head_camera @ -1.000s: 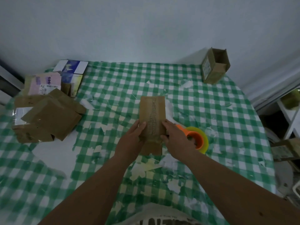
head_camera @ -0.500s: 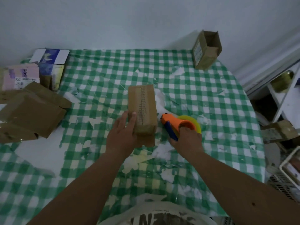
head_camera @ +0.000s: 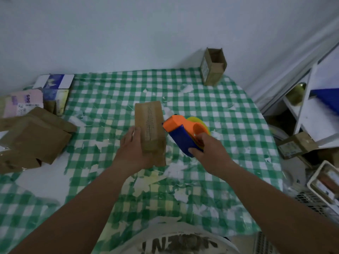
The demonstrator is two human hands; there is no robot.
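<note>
A small brown cardboard box (head_camera: 149, 123) with a taped seam along its top stands in the middle of the green checked tablecloth (head_camera: 229, 121). My left hand (head_camera: 133, 149) holds it from its near left side, thumb on top. My right hand (head_camera: 211, 153) grips an orange and blue tape dispenser (head_camera: 178, 131) with a yellow roll, lifted off the table just right of the box, its orange nose close to the box's right edge.
A pile of brown boxes (head_camera: 34, 138) and printed cartons (head_camera: 53, 87) sits at the left. An open brown box (head_camera: 213, 66) stands at the far edge by the wall. Torn white scraps litter the cloth. White shelves (head_camera: 311, 110) and a basket (head_camera: 324, 182) stand at the right.
My right hand left the box, took hold of the tape dispenser and raised it beside the box. My left hand kept hold of the box. The camera view shifted rightward.
</note>
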